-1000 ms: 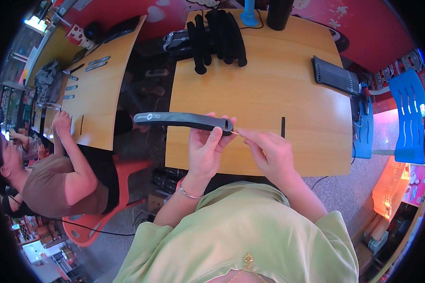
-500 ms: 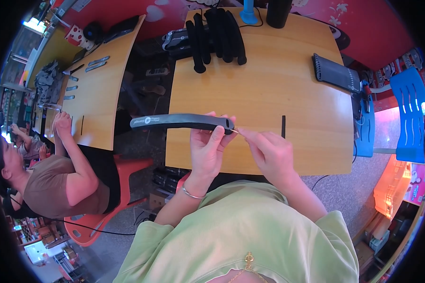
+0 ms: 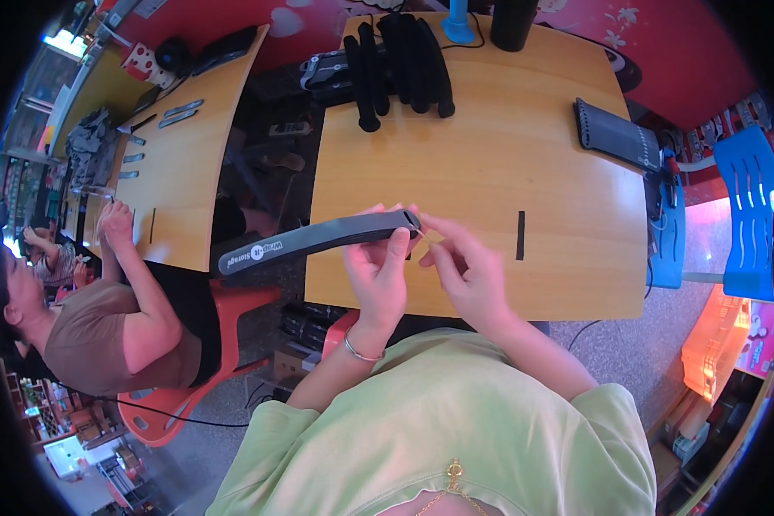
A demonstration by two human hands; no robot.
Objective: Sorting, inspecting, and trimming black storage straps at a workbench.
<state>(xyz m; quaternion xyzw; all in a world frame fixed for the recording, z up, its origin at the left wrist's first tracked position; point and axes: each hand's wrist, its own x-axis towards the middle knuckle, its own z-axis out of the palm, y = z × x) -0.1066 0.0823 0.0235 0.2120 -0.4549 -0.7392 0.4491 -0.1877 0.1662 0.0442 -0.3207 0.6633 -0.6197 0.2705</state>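
My left hand (image 3: pixel 378 273) is closed around one end of a bundle of flat dark grey straps (image 3: pixel 310 237), with pale lettering near the far left end. The bundle points left, its left end lower, held above the front of the table. A slot shows in its right end, beside my left thumb. My right hand (image 3: pixel 469 279) pinches a thin yellowish strand (image 3: pixel 430 236), which looks like a rubber band, drawn out from that slotted end. A single narrow black strip (image 3: pixel 520 236) lies on the table (image 3: pixel 473 163) to the right of my hands.
At the back sit a pile of black straps (image 3: pixel 404 69), a blue stand (image 3: pixel 457 21) and a dark cylinder (image 3: pixel 512 24). A flat stack of dark straps (image 3: pixel 617 136) lies at the right edge, near blue chairs (image 3: pixel 744 206). Left, a person (image 3: pixel 112 331) works at another table (image 3: pixel 189 155).
The bundle has tilted, its left end dropping and its slotted end rising slightly. My right hand has come closer to the slot and turned, still pinching the strand.
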